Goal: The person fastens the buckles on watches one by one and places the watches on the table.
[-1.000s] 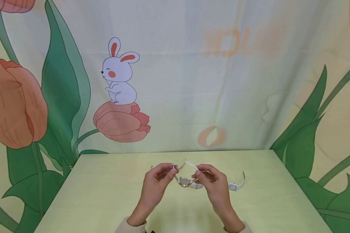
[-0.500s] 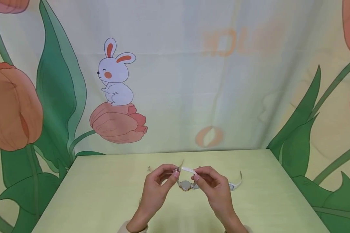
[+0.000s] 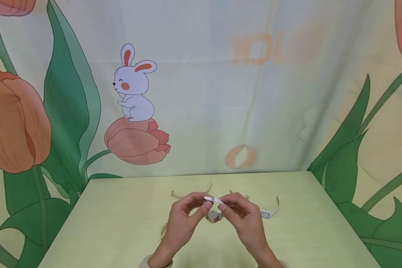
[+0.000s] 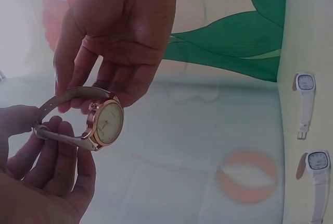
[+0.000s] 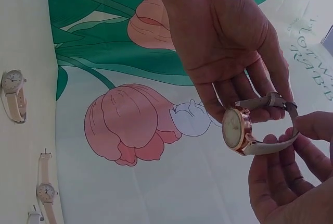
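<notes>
Both hands hold one wristwatch (image 4: 110,123) with a rose-gold case, a pale round dial and a whitish strap bent into a loop. Thumb and fingers of my left hand (image 3: 185,216) pinch the buckle end. The white tail of the strap (image 3: 209,198) lies across the buckle there. My right hand (image 3: 247,217) pinches that same strap half farther along, close beside the left fingertips. Below the fingers, the case back (image 3: 213,216) faces me in the head view. In both wrist views the dial looks away from the hands' grip.
On the table (image 3: 104,223), a white watch with a squarish face (image 3: 265,214) lies right of the hands, with another white watch (image 4: 318,161) near it. To the left are a round-dial watch with a pinkish strap (image 5: 47,194) and another round-dial watch (image 5: 12,81). A printed curtain (image 3: 194,111) hangs behind.
The hands have come closer together. The strap's white tail, apart from the buckle end a second ago, has moved left and now overlaps the buckle at my left fingertips.
</notes>
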### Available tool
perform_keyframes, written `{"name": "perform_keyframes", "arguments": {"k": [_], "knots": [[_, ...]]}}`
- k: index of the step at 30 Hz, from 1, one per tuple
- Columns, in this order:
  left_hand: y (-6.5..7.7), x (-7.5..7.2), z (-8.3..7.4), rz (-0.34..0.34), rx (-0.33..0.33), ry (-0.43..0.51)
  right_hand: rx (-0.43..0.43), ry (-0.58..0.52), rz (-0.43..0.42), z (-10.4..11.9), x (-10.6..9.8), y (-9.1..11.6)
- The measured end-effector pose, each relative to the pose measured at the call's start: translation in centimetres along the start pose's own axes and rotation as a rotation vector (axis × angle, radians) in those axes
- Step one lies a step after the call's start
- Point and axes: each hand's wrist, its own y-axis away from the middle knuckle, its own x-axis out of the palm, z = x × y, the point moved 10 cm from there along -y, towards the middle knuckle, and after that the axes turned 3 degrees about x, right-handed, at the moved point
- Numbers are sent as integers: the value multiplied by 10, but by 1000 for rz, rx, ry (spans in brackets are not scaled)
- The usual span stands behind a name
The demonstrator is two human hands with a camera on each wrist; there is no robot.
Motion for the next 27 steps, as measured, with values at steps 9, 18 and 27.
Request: {"name": "perform_keyframes", "arguments": {"k": [9, 18, 27], "knots": [[2, 4, -4, 22, 64, 14, 46, 9, -14, -1, 1, 0], [2, -4, -6, 0, 76, 29, 93, -24, 37, -11, 5, 3], [2, -1, 1, 35, 39, 11, -56, -21, 46, -1, 7, 2]]}}
